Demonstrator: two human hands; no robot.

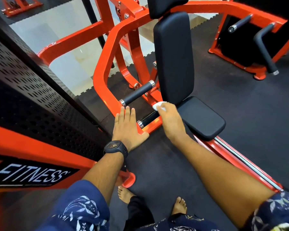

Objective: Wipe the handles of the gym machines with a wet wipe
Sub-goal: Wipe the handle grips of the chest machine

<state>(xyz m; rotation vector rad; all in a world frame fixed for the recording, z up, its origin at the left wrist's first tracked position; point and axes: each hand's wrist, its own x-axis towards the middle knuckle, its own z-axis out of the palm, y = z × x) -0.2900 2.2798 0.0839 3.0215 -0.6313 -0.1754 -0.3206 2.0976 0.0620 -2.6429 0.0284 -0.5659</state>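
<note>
A gym — orange weight machine (107,52), padded seat (202,117), rubber floor (249,105).

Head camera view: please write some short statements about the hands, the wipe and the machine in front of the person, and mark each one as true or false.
1. The right hand holds a white wipe. True.
2. The left hand grips the upper handle. False: its fingers are straight, and it lies open below that handle, beside the lower handle.
3. A black watch is on the left wrist. True.
4. The seat pad is orange. False: it is black; the frame is orange.
5. The wipe is at the far end of the lower handle. True.
</note>
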